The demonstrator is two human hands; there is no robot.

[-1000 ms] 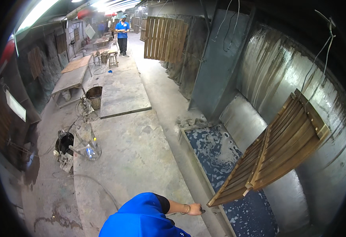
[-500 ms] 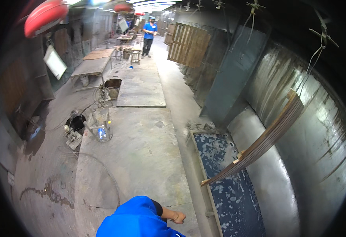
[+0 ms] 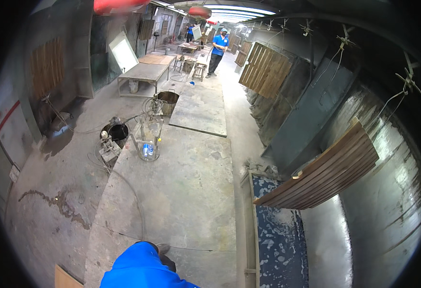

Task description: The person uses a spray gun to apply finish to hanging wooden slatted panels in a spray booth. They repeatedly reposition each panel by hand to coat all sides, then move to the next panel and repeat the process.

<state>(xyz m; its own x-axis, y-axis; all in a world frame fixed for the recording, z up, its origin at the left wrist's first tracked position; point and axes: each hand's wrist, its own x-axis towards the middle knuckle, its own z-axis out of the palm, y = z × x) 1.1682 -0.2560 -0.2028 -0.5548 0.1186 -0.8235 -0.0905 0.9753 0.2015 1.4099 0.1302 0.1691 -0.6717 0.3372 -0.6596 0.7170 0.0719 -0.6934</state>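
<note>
Neither of my hands shows. My blue work top [image 3: 138,269] fills the lower middle edge, and a dark, greyish shape [image 3: 164,252] sticks out beside it, perhaps a shoe; I cannot tell. To the right, a brown slatted wooden panel [image 3: 323,168] hangs tilted from a wire and hook, its slatted face turned toward me. It hangs over a trough of dark blue, foam-flecked water [image 3: 280,245]. At the lower left, the corner of a light brown board [image 3: 67,278] comes into view.
A person in blue [image 3: 218,48] stands farther down the aisle, holding something like a hose. Left of the concrete slab [image 3: 186,182] are a metal-framed stand with a bottle [image 3: 147,150], dark buckets [image 3: 168,100] and hoses. A work table [image 3: 145,72] stands beyond. A metal-lined wall rises at right.
The hanging panel has swung from nearly edge-on to showing its broad face. The bare hand at the lower middle has gone out of sight. My view has shifted left; a board corner appears.
</note>
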